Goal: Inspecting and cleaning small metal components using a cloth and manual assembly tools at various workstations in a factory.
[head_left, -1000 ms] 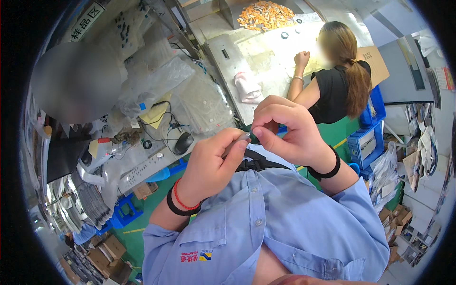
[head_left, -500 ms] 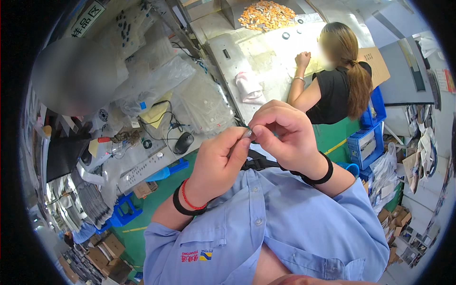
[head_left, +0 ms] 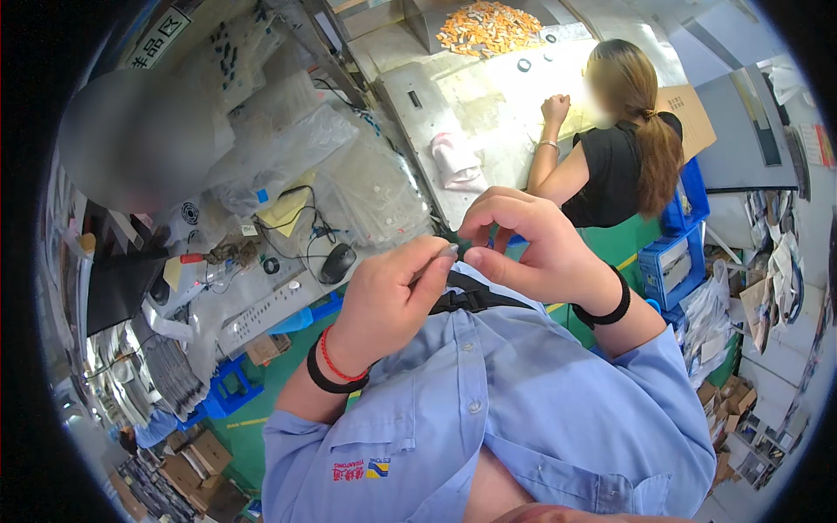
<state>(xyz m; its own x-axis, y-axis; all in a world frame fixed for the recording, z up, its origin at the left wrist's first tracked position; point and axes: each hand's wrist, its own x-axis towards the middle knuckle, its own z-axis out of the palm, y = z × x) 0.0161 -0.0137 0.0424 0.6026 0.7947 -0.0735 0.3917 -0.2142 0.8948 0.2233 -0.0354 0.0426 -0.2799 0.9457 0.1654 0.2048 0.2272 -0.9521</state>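
My left hand (head_left: 391, 283) is closed in a pinch in front of my chest. A small greyish piece (head_left: 451, 251) pokes out between its thumb and forefinger; most of it is hidden, and it is too small to name. Just to the right of that piece is my right hand (head_left: 539, 248), its thumb and curled fingers apart with a gap between them. I see nothing held in the right hand. Both hands are in the air, between the workbench and my blue shirt.
A cluttered workbench (head_left: 261, 315) at left carries plastic bags (head_left: 296, 131), a black mouse (head_left: 337, 262) and cables. Ahead, a co-worker (head_left: 615, 131) sits at a table with a heap of orange and white pieces (head_left: 488, 28). Blue crates (head_left: 671, 266) stand at right.
My right thumb and fingers have parted and drawn slightly right, away from the small piece. My left hand keeps its pinch and has shifted slightly left.
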